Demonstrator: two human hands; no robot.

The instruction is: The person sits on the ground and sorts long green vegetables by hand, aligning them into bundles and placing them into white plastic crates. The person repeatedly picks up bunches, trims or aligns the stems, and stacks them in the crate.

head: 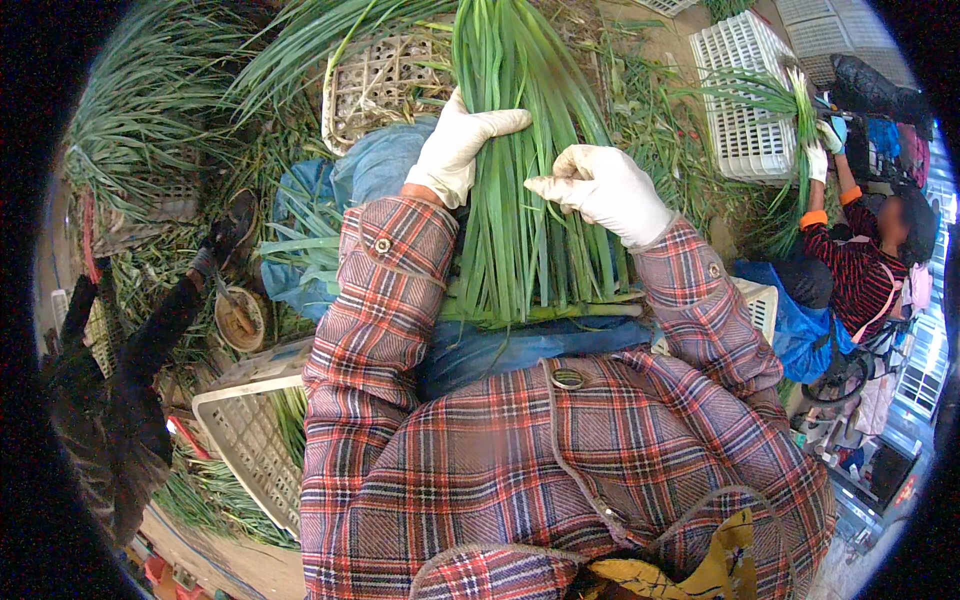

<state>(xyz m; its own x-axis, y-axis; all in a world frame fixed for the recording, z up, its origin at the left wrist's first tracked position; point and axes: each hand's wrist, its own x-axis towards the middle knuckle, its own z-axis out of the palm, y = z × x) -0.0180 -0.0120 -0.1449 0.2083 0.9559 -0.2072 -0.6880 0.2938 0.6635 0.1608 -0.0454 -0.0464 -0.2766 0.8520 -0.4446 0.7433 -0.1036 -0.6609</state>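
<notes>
A thick bundle of long flat green leaves (499, 240), perhaps green garlic or leek, hangs over my lap. My left hand (457, 150), in a white glove, grips the bundle from its left side with the thumb across the leaves. My right hand (611, 191), also in a white glove, is curled at the bundle's right side. Its thumb and forefinger come together close to the leaves; whether a leaf is between them is unclear. A blue sheet (525, 345) covers my lap, and a few stalks (577, 310) lie across it beneath the leaf tips.
Ahead lies a dirty plastic crate (382, 82) with leaf scraps. A white crate (259, 442) with greens stands at left, near a small bowl (240, 319). Another person (855, 262) holds stalks at right beside a white crate (742, 97). A second person's legs (161, 322) show at left.
</notes>
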